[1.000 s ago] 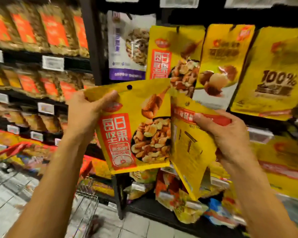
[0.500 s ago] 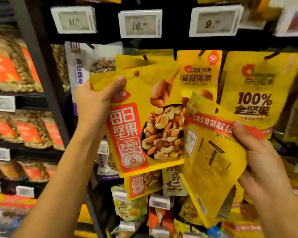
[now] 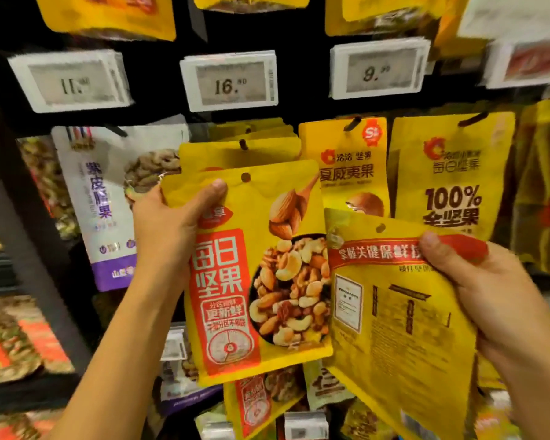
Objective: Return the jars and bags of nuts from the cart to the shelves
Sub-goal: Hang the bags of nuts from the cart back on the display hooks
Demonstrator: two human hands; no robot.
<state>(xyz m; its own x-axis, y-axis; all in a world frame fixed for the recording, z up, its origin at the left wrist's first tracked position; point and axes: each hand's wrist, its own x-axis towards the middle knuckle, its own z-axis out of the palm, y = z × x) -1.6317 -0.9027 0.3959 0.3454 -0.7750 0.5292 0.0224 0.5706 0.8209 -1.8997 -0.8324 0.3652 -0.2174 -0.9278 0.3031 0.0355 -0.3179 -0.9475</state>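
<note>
Yellow nut bag (image 3: 254,281) in left hand (image 3: 169,230) grip, another bag (image 3: 404,315) in right hand (image 3: 489,287) grip.

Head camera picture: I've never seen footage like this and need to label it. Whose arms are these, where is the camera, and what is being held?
There is no machine here. A person wears a wide-angle camera on the head, so you look forward and down along their own arms at a shop rack of hanging nut bags.

The left hand holds a yellow mixed-nut bag, front side facing you, thumb near its hang hole. The right hand holds a second yellow bag, back side facing you, overlapping the first one's edge.

Behind them hang matching bags on a peg, under the 16 price tag. To the left hangs a white-and-purple bag.
</note>
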